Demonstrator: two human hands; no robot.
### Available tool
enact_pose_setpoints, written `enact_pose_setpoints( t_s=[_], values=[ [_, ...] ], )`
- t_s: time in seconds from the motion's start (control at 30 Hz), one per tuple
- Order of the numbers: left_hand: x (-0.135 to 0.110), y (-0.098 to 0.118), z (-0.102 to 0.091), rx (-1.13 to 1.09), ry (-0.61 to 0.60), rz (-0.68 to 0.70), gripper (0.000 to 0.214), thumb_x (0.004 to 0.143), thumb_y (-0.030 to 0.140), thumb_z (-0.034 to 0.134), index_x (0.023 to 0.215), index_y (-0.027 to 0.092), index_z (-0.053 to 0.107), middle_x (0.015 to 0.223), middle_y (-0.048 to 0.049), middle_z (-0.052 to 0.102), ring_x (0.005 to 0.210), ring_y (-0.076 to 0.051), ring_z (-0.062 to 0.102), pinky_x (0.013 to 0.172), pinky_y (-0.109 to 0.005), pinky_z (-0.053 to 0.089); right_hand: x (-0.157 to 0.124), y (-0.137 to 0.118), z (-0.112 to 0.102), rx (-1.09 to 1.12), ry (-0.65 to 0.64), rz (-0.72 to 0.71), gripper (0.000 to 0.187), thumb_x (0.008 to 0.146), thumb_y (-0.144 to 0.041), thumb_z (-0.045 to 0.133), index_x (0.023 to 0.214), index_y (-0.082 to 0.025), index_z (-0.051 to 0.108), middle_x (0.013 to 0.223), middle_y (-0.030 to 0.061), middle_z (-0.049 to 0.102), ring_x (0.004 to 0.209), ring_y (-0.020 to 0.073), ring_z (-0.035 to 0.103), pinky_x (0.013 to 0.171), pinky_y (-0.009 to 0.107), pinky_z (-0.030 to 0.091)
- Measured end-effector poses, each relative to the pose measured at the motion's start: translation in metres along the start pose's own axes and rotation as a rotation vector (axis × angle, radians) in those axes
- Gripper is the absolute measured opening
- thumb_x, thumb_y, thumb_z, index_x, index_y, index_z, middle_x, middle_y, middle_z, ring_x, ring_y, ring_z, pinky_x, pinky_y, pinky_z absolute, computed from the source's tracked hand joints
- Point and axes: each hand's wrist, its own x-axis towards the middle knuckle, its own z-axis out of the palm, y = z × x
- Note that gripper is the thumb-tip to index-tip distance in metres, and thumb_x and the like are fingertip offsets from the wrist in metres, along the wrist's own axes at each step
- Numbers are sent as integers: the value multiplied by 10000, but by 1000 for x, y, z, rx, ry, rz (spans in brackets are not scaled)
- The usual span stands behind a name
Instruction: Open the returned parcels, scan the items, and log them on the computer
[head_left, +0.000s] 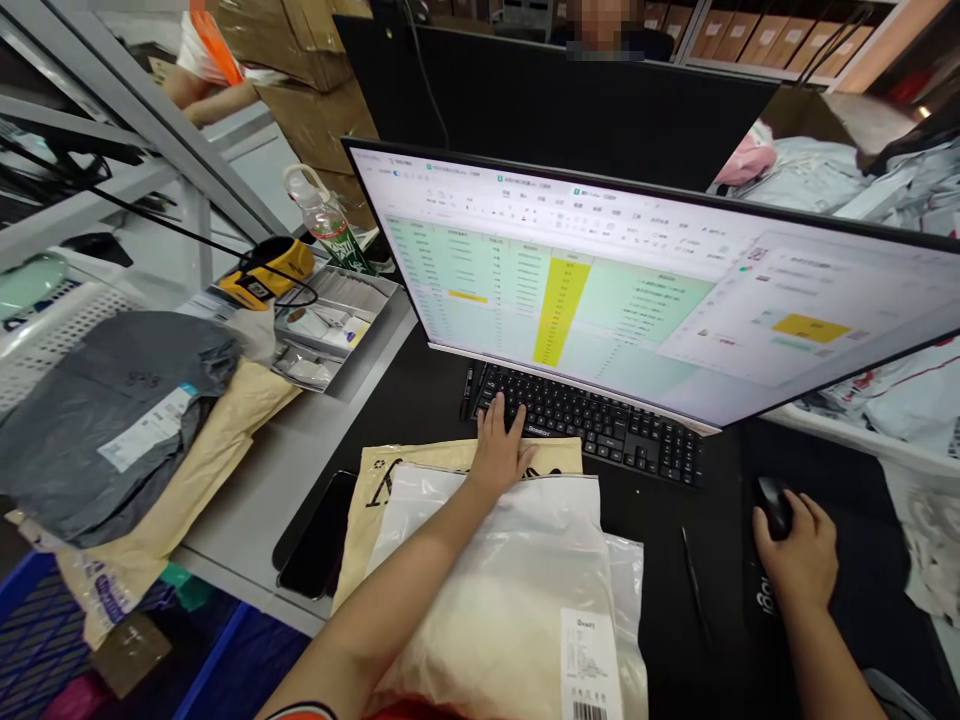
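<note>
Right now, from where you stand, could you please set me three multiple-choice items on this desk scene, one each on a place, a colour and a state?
1. Where is the person's right hand?
A) On the black computer mouse
B) On the keyboard
C) On the grey plastic mailer

2. What colour is the highlighted column of the spreadsheet on the large flat monitor?
A) Red
B) Yellow
C) Blue

3. How is the clear plastic bag with white contents placed?
A) Inside a cardboard box
B) Held up in the air
C) Lying on the beige paper mailer

Answers:
1. A, since the fingers curve over the mouse.
2. B, since the column stands out against pale green cells.
3. C, since the mailer's top edge shows beyond the bag.
</note>
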Motion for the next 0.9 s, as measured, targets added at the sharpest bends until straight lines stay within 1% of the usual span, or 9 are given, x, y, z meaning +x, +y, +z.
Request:
enact_pose_setpoints(
  t_s=[0.07,0.13,0.27,0.4,0.53,0.67,0.77,0.9],
  values=[
    [0,3,0,-9,-10,-8,717,964,516,519,1545,120,378,1693,-260,28,1545,-454,140,1192,-692,192,0,-1,0,4,-3,2,657,885,-557,514,1399,-152,557,1454,185,506,1343,369,477,1032,539,474],
    [1,5,-1,-4,-19,-25,705,953,530,530,1509,109,429,1693,-261,29,1541,-454,152,1195,-684,185,0,-1,-1,10,-9,4,658,881,-561,519,1399,-157,559,1455,182,507,1338,371,485,1025,544,482],
    [1,6,-3,30,-22,-27,637,955,503,534,1451,105,503,1690,-262,90,1536,-437,193,1198,-658,209,-1,0,-1,11,3,19,652,882,-568,522,1405,-182,561,1469,169,506,1341,374,491,1030,552,483],
    [0,5,-4,52,44,-14,590,970,481,510,1438,122,522,1680,-249,174,1531,-406,240,1193,-624,257,-1,-1,-1,2,3,16,655,878,-574,517,1391,-169,576,1462,174,515,1330,373,499,1011,536,492],
    [-1,4,-2,30,91,-10,543,988,457,481,1426,141,538,1670,-225,235,1526,-387,265,1202,-615,261,0,0,-1,1,8,13,637,880,-554,515,1364,-149,602,1447,182,521,1323,374,503,1005,532,491],
    [-1,4,-1,32,89,-13,536,992,443,481,1423,130,541,1661,-241,246,1514,-398,284,1199,-636,253,0,0,-1,6,27,3,615,893,-542,498,1349,-150,623,1452,181,517,1321,371,504,1029,538,475],
    [-1,5,-2,52,77,-14,541,997,445,473,1424,121,541,1643,-262,267,1506,-402,296,1195,-643,255,0,-3,-5,19,5,-12,615,903,-555,485,1349,-158,633,1469,175,514,1333,380,506,1048,542,470],
    [-2,6,-4,61,68,-18,546,978,452,518,1419,130,548,1624,-260,304,1481,-398,341,1191,-637,273,-2,-6,-9,25,-25,3,609,899,-586,477,1357,-219,638,1481,153,523,1336,392,523,1048,550,479]
  ],
)
